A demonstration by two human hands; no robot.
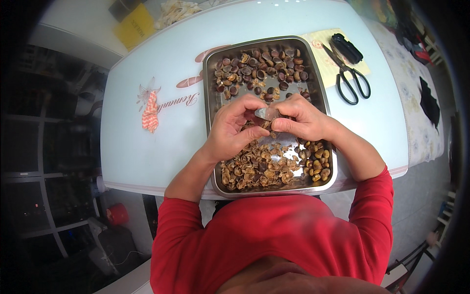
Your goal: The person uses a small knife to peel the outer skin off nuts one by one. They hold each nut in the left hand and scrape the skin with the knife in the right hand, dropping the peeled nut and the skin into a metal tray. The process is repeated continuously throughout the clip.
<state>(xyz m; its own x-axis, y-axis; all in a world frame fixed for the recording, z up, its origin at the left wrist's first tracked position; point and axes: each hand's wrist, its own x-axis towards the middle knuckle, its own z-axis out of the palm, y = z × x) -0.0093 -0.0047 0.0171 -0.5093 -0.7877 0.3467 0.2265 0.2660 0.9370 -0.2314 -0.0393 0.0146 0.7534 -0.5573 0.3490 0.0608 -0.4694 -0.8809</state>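
Note:
In front of me a rectangular steel tray point(318, 70) lies on the table, with both hands over its middle. My right hand point(303, 117) pinches a small metal blade point(268, 114) with a rounded end between thumb and fingers. My left hand point(235, 126) is curled close beside it, its index finger near the blade's tip. Something brown shows by the left thumb; whether that hand grips it is unclear. Dark chestnut shells point(261, 74), several of them hollow, fill the tray's far end. Papery brown skins point(257, 171) are heaped at the near left, and yellowish-brown chestnut kernels point(318, 163) at the near right.
Black-handled scissors point(345, 70) and a black plastic case point(347, 48) lie on a yellowish paper point(319, 38) right of the tray. A knotted patterned cloth or bag point(150, 115) is on the table point(125, 154) at left. A yellow bag point(136, 27) stands beyond the far edge.

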